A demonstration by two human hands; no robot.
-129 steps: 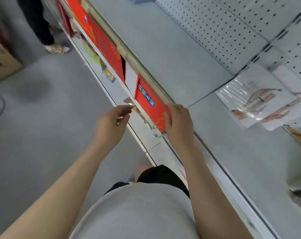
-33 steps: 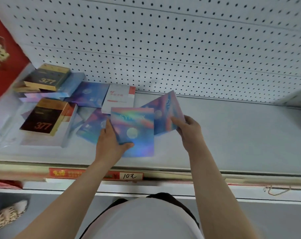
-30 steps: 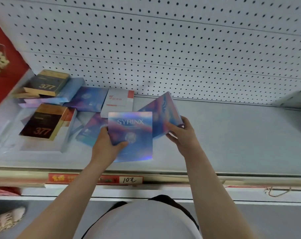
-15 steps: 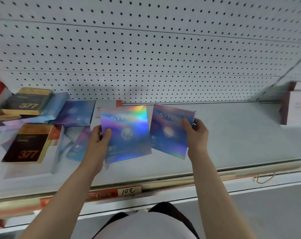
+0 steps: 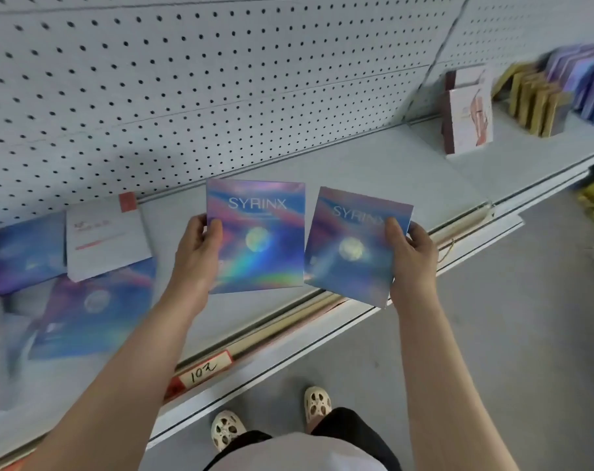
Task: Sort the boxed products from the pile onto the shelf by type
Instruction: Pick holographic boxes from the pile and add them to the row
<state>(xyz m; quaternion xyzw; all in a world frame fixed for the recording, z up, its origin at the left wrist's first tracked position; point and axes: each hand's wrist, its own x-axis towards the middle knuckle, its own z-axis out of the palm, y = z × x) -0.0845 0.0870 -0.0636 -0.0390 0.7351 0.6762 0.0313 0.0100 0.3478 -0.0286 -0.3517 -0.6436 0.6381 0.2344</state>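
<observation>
1. The left hand [image 5: 197, 253] grips a shiny SYRINX box [image 5: 258, 236] by its left edge, thumb on the front, fingers curled behind.
2. The right hand [image 5: 413, 256] grips a 2nd SYRINX box [image 5: 351, 246] by its right edge, thumb on the front.
3. Both boxes are held up side by side above the shelf [image 5: 356, 164], fronts facing the camera. Their inner edges look just touching low down.
4. The pile [image 5: 85, 300] lies flat on the left of the shelf: more blue shiny boxes & a white box [image 5: 105, 236] w/ a red corner on top. It's blurry.
5. Far right on the shelf, sorted boxes stand up in rows: pale boxes [image 5: 467, 120] w/ a pink picture, then gold boxes [image 5: 533, 96], then purple-blue boxes [image 5: 584, 79] at the edge.
6. A pegboard [image 5: 187, 79] w/ black holes makes the back wall.
7. A price tag [image 5: 204, 368] reads "102" on the near rail.
8. Below, 2 cream shoes [image 5: 317, 402] stand on the gray floor [image 5: 509, 317].
</observation>
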